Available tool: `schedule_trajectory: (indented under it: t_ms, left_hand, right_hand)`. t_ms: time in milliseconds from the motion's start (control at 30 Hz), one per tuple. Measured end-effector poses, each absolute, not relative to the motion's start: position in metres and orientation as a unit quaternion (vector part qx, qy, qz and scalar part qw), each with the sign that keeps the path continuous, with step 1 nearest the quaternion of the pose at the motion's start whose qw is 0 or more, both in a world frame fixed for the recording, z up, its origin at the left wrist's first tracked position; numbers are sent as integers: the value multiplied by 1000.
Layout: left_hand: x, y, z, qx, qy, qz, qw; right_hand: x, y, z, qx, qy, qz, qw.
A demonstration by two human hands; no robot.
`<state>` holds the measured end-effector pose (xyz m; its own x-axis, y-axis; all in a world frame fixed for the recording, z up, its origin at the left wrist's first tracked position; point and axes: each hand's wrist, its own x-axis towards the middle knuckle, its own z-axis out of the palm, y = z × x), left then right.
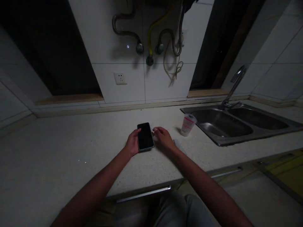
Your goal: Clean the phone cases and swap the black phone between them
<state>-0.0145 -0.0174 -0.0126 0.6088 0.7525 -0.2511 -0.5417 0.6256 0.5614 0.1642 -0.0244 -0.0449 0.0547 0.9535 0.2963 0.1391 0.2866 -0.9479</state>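
Observation:
A black-screened smartphone (pixel 145 137) lies face up in my left hand (pixel 133 142). The left thumb rests over its left edge, and the other fingers go beneath it. Close by the phone's right edge is my right hand (pixel 163 137), its fingers curled in and closed. Whether anything is between those fingertips is too dark and small to tell. A pale flat strip (pixel 179 145) lies on the counter, partly hidden by my right wrist. To the right of that hand stands a clear plastic cup (pixel 188 125) with red markings.
The light countertop (pixel 94 151) runs along a tiled wall. A double steel sink (pixel 220 140) with a tall faucet (pixel 233 86) is set in at the right. Hoses and valves (pixel 150 60) hang on the wall above a power socket (pixel 120 78). Drawer handles (pixel 144 194) line the front.

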Motion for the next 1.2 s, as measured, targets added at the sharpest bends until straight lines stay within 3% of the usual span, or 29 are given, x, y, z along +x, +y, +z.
schedule_trajectory:
  t_ms: [467,1200]
  left_hand:
    - [-15,-21,-14,220,270,414,841]
    - [-12,-12,-18,247,283,446,813]
  right_hand:
    - [162,-26,-38,-434,-418,577,551]
    - [161,-27,-36,-433,-425,592,530]
